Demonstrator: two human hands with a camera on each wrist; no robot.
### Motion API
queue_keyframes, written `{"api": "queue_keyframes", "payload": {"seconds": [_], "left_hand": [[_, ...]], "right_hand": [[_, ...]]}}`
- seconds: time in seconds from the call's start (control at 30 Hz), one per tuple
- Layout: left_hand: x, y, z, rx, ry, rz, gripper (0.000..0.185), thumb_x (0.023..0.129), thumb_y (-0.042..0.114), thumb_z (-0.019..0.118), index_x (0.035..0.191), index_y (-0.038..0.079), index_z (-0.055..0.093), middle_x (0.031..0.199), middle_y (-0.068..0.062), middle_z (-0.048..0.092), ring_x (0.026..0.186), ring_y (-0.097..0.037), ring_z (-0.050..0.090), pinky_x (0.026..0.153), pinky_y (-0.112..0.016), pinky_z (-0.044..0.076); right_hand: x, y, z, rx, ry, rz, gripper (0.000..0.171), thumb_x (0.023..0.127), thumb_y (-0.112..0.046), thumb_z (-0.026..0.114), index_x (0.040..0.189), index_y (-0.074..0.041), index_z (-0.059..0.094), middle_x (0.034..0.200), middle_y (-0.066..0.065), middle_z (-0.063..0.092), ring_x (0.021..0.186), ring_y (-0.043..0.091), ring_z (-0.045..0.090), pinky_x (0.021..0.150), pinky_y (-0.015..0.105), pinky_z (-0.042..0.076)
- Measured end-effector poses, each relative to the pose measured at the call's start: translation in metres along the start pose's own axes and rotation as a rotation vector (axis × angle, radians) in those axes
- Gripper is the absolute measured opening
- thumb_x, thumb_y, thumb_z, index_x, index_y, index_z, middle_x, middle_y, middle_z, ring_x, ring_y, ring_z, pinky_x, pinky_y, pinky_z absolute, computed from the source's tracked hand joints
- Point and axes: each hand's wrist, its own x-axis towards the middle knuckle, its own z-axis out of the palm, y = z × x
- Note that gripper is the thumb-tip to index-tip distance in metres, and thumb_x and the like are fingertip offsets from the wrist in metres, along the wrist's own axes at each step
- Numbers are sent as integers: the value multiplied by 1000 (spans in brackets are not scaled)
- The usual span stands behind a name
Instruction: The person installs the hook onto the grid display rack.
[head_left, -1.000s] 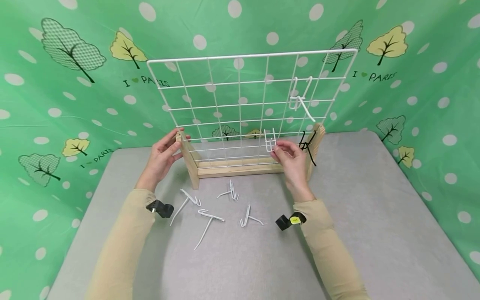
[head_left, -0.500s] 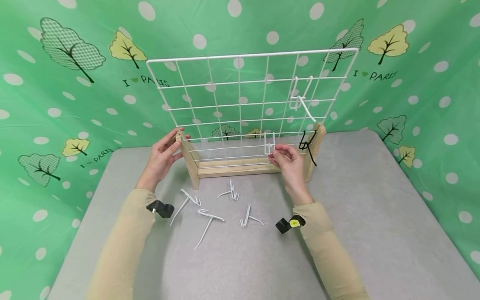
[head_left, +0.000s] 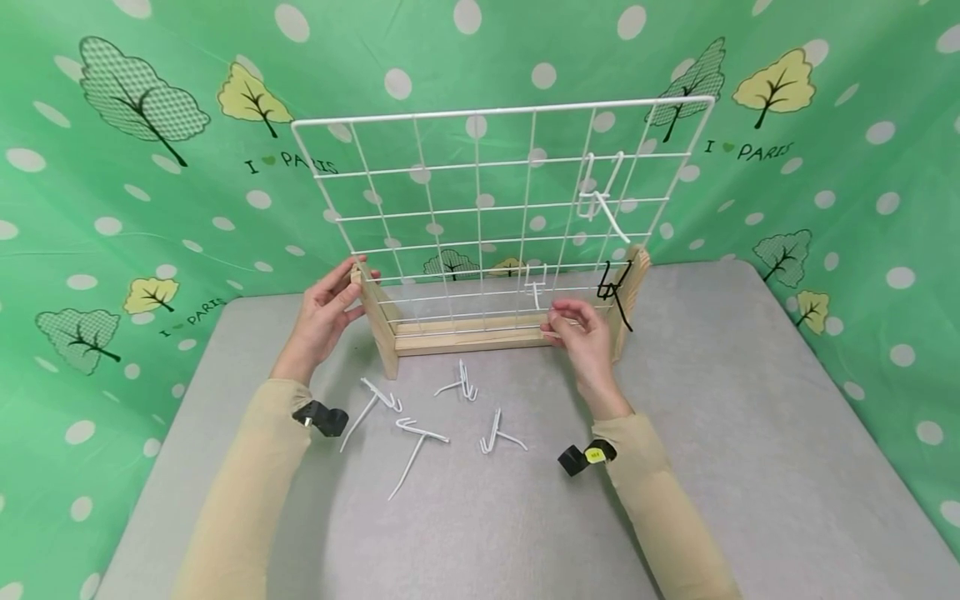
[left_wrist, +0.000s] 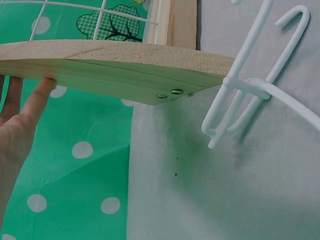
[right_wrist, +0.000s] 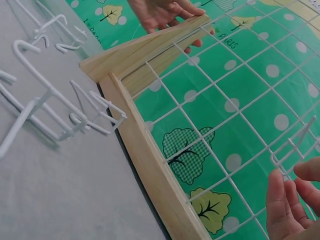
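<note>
A white wire grid rack [head_left: 480, 164] stands in a wooden base. My left hand [head_left: 324, 317] holds the top of the base's left wooden side piece [head_left: 377, 321], thumb in front and some fingers behind. Low on the right half of the grid hangs a white wire hook [head_left: 535, 288], its prong pointing down and forward. My right hand [head_left: 588, 350] is just below and right of that hook, thumb and fingers bent with a gap between them; in the head view they look apart from the prong. In the right wrist view the fingers [right_wrist: 278, 200] overlap the hook's lower end.
Another white hook [head_left: 597, 200] hangs higher on the right, and a black hook [head_left: 611, 290] lower at the right side piece. Several loose white hooks [head_left: 422, 435] lie on the grey table [head_left: 480, 542] before the rack. Green patterned cloth [head_left: 225, 208] rises behind.
My right hand lowered the white hook slightly against the grid, then let go and drew a little down and away; the hook stays hanging. My left hand keeps its place.
</note>
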Motion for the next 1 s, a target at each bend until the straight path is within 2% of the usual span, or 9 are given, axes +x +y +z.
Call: {"api": "queue_keyframes", "payload": {"seconds": [0.13, 0.3, 0.47, 0.7, 1.0], "left_hand": [[-1, 1, -1, 3, 6, 1, 40, 100, 3, 51, 139, 10, 53, 128, -13, 57, 121, -26, 52, 89, -35, 54], [-1, 1, -1, -8, 3, 4, 40, 100, 1, 49, 139, 10, 53, 128, -10, 58, 120, -25, 52, 90, -35, 53], [0, 1, -1, -8, -1, 4, 40, 101, 1, 47, 138, 13, 55, 130, -6, 57, 121, -23, 52, 91, -33, 52], [0, 0, 0, -44, 11, 1, 39, 100, 0, 50, 136, 12, 57, 128, -18, 57, 120, -27, 52, 90, -36, 53], [0, 0, 0, -36, 12, 1, 38, 99, 4, 53, 135, 15, 59, 124, -9, 61, 118, -24, 54, 90, -35, 53]], "right_hand": [[-2, 4, -2, -25, -6, 26, 22, 90, 13, 58, 110, 18, 52, 86, 5, 59, 67, 14, 66, 61, 24, 59], [-7, 9, -6, -81, 1, 52, 22, 90, 12, 57, 111, 16, 53, 86, 5, 60, 65, 12, 65, 56, 22, 57], [-11, 15, -10, -114, -7, 67, 23, 90, 10, 58, 113, 14, 55, 88, 7, 61, 65, 11, 64, 56, 22, 56], [-16, 25, -14, -158, -51, 92, 25, 90, 6, 61, 114, 12, 56, 88, 9, 60, 67, 10, 63, 56, 22, 55], [-24, 31, -12, -194, -129, 121, 26, 89, 8, 59, 115, 12, 55, 90, 6, 61, 68, 12, 64, 58, 23, 56]]}}
